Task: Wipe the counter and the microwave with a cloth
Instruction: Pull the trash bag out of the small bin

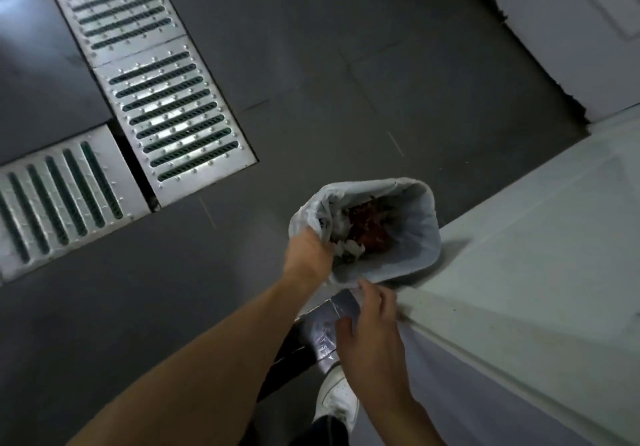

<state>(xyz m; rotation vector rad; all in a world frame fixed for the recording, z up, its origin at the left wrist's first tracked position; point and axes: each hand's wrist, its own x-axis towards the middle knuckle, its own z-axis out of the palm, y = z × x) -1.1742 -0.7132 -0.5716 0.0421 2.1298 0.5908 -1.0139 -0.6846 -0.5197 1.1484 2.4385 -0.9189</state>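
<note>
Left hand (pixel 306 255) grips the lined bin's (pixel 415 237) rim; right hand (pixel 372 327), loosely open, holds nothing beside the tabletop (pixel 536 272). No cloth or microwave visible. Advise steadying the bin before fetching a cloth.

Two bare hands, left (pixel 308 255) and right (pixel 372 331). One lined waste bin (pixel 415 237) holding scraps. Three slotted metal floor drain grates: far left (pixel 110 5), middle (pixel 173 116), near left (pixel 59 196). One white shoe (pixel 337 399).
</note>
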